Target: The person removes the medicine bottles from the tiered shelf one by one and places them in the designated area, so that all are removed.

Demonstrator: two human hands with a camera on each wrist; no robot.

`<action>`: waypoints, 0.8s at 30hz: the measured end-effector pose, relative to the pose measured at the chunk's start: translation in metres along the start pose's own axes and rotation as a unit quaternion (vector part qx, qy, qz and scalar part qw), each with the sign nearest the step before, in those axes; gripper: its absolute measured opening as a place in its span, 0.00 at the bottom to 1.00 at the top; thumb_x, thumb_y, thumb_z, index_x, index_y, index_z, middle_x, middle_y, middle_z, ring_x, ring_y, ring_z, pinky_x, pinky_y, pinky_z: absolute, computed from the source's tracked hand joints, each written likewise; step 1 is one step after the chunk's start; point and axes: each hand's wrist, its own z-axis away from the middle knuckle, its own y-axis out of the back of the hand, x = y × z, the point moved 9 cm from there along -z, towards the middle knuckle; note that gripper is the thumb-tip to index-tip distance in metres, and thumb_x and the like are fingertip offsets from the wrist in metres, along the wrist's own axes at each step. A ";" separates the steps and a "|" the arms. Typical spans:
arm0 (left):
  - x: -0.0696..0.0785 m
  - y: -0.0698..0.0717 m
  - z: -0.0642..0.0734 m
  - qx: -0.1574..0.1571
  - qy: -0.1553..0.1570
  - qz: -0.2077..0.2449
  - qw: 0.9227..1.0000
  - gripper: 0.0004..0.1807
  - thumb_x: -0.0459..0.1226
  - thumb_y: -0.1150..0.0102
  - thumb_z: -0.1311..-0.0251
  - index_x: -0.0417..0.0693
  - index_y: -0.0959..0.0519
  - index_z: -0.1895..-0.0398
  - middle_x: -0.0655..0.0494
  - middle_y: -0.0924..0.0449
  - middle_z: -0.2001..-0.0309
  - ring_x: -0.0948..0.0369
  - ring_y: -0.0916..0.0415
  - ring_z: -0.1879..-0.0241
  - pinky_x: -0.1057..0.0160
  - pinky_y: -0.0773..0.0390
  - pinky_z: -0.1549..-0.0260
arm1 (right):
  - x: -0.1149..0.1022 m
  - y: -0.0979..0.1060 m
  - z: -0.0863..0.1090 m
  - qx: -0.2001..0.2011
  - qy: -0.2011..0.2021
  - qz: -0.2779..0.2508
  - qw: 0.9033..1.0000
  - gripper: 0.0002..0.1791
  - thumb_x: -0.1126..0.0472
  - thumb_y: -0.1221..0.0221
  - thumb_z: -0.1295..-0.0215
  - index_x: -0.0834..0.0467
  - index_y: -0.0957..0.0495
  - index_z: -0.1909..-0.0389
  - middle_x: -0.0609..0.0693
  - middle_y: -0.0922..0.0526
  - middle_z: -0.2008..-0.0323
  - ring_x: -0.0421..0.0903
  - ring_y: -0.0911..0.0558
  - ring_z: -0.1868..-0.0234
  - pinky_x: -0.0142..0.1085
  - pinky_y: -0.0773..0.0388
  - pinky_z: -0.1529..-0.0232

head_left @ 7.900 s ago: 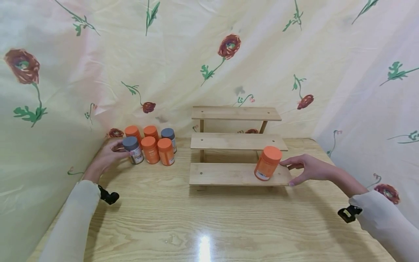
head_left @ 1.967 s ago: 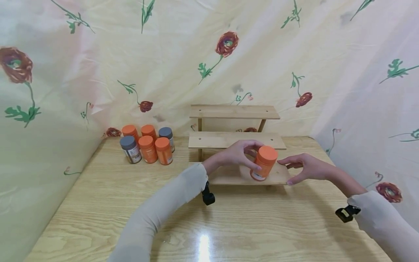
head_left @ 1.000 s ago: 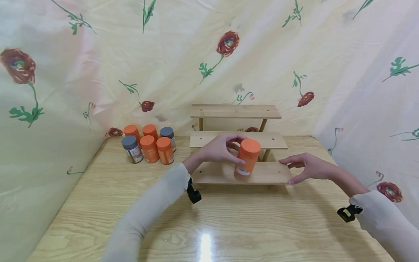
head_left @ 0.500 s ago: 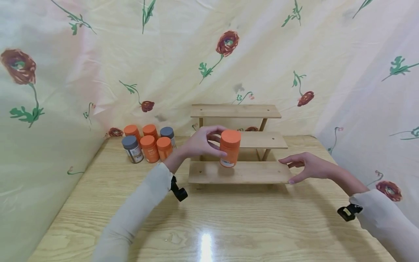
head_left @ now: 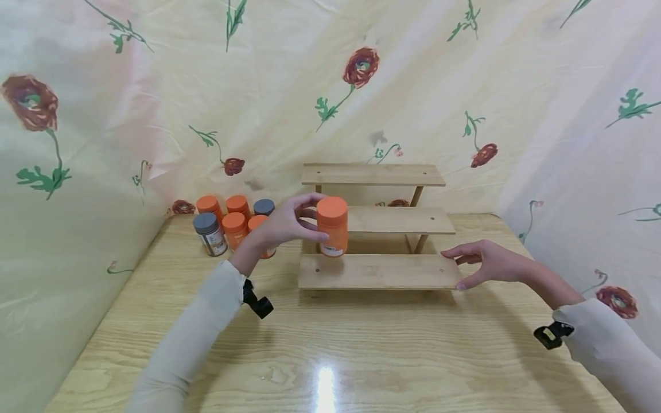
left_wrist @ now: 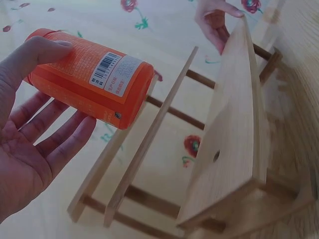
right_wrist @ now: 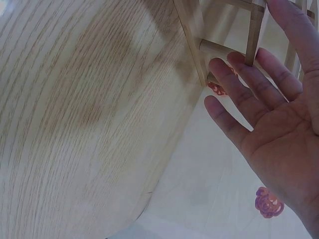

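My left hand (head_left: 290,222) holds an orange plastic bottle (head_left: 333,227) with an orange screw lid, raised above the left end of the lowest board. In the left wrist view the bottle (left_wrist: 89,79) lies between thumb and fingers, its barcode label showing. The stepped wooden shelf (head_left: 382,272) has three boards. At the right end of its lowest board, my right hand (head_left: 488,264) grips the edge, thumb at the front corner and forefinger at the back. In the right wrist view the right hand's palm (right_wrist: 284,134) shows, with fingers close by the shelf frame (right_wrist: 254,32).
Left of the shelf several bottles stand grouped on the wooden table (head_left: 310,355): orange ones (head_left: 235,229) and grey-lidded ones (head_left: 210,235). My left forearm partly covers the group. Flowered cloth (head_left: 268,86) hangs behind and at both sides.
My left hand came from the grouped bottles to the orange bottle on the lowest board's right end, lifted it and carried it left. The right hand has kept its place.
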 end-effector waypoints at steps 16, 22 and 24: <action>-0.014 0.044 0.040 0.049 0.019 -0.038 0.998 0.35 0.29 0.25 0.46 0.46 0.28 0.34 0.49 0.21 0.40 0.51 0.20 0.42 0.52 0.17 0.44 | -0.002 0.000 -0.001 0.000 -0.002 -0.001 1.000 0.40 0.55 0.23 0.47 0.64 0.24 0.34 0.65 0.22 0.35 0.67 0.20 0.40 0.27 0.21 0.48; -0.015 0.058 0.055 0.063 0.032 -0.050 0.996 0.36 0.30 0.25 0.46 0.44 0.28 0.33 0.51 0.20 0.42 0.56 0.19 0.45 0.58 0.17 0.46 | -0.003 0.000 0.000 -0.001 -0.002 -0.002 1.000 0.40 0.55 0.23 0.47 0.64 0.25 0.34 0.66 0.23 0.35 0.68 0.20 0.39 0.27 0.21 0.48; -0.018 0.062 0.060 0.070 0.042 -0.054 0.995 0.37 0.30 0.25 0.47 0.44 0.29 0.32 0.51 0.20 0.42 0.58 0.19 0.45 0.60 0.17 0.46 | -0.002 0.000 0.000 -0.001 -0.002 -0.002 1.000 0.40 0.55 0.23 0.47 0.64 0.25 0.34 0.66 0.23 0.35 0.68 0.21 0.39 0.27 0.21 0.47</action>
